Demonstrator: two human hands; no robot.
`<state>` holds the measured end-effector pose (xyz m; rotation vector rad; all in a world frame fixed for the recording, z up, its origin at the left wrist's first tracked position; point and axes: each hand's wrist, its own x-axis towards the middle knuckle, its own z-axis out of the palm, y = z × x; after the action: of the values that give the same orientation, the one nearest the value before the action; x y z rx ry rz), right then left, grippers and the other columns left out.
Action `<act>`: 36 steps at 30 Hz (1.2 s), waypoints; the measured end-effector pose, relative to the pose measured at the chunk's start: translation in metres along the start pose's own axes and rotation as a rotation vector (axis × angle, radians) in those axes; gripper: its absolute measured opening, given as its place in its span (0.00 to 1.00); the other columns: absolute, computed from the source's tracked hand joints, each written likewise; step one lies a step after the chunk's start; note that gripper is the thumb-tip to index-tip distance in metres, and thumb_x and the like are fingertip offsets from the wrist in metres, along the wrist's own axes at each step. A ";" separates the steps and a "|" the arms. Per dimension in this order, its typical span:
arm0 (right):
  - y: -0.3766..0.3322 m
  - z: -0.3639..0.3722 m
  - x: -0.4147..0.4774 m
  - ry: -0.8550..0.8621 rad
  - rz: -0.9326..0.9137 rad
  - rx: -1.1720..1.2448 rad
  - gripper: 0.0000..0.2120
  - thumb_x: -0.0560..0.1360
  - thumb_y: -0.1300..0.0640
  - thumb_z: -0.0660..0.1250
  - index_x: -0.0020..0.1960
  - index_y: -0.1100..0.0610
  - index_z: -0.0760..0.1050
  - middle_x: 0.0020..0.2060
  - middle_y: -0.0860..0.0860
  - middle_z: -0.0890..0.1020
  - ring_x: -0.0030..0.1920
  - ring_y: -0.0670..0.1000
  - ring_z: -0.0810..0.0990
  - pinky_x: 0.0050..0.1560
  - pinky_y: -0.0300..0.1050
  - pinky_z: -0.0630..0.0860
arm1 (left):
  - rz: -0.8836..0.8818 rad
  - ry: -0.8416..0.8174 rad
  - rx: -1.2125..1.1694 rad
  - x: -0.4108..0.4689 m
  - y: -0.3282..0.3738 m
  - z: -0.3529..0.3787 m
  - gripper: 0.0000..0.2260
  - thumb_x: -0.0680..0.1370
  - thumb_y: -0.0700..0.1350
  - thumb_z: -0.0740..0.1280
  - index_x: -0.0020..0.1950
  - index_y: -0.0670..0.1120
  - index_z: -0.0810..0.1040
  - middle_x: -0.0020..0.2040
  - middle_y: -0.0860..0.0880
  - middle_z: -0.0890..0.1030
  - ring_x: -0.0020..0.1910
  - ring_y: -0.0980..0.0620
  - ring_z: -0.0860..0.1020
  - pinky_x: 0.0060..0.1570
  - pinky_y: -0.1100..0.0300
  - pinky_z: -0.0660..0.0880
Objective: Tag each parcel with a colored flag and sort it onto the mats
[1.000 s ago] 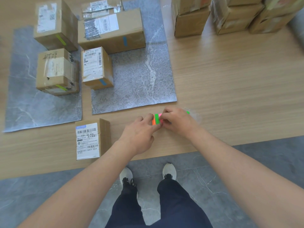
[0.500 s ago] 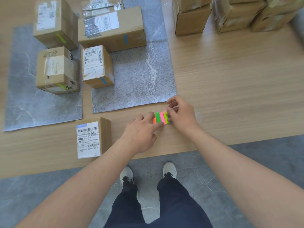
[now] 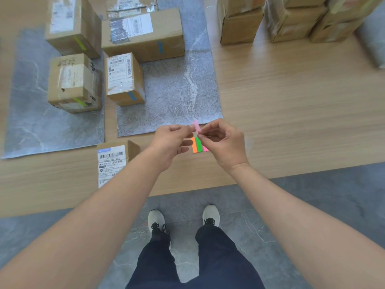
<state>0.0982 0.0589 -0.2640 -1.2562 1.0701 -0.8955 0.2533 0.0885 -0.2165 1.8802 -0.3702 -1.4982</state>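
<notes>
A pale pink flag [image 3: 196, 125] is pinched between the fingertips of my left hand [image 3: 170, 142] and my right hand [image 3: 223, 142], raised a little above the table. Under them lies the pad of flags [image 3: 198, 145] with orange, green and pink strips showing. An untagged parcel [image 3: 113, 161] with a white label stands near the table's front edge, left of my left arm. Two parcels with green flags sit on the left mat [image 3: 31, 126]. Parcels with blue flags sit on the middle mat [image 3: 179, 97].
Several untagged cardboard parcels [image 3: 291, 19] are stacked at the back right of the wooden table [image 3: 291, 105]. The table's front edge runs just beyond my feet, with grey floor tiles [image 3: 312, 205] beneath.
Both hands have lifted off the flag pad, and a pink flag has come away from it, held up between them. The pad stays on the table.
</notes>
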 end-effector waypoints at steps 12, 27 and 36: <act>-0.011 0.018 -0.040 -0.052 -0.077 -0.184 0.11 0.72 0.66 0.75 0.46 0.52 0.82 0.45 0.46 0.86 0.44 0.45 0.86 0.43 0.44 0.82 | 0.208 0.138 0.151 -0.037 -0.024 -0.032 0.01 0.77 0.40 0.73 0.47 0.43 0.84 0.45 0.44 0.83 0.44 0.50 0.82 0.41 0.60 0.79; -0.008 0.116 -0.090 -0.175 -0.270 -0.487 0.16 0.77 0.68 0.64 0.58 0.54 0.84 0.51 0.42 0.81 0.47 0.44 0.80 0.42 0.33 0.76 | 0.392 0.263 0.230 -0.094 -0.104 -0.148 0.08 0.76 0.39 0.72 0.51 0.51 0.83 0.35 0.49 0.85 0.35 0.54 0.79 0.40 0.60 0.74; 0.011 0.142 -0.105 -0.357 -0.406 -0.618 0.17 0.79 0.68 0.63 0.62 0.56 0.83 0.64 0.50 0.80 0.61 0.48 0.80 0.52 0.37 0.75 | 0.425 0.296 0.256 -0.098 -0.145 -0.168 0.15 0.72 0.38 0.73 0.41 0.52 0.69 0.35 0.43 0.84 0.39 0.40 0.83 0.42 0.39 0.81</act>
<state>0.2044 0.2008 -0.2626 -2.1161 0.8368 -0.6050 0.3536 0.3086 -0.2260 2.0221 -0.7934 -0.9104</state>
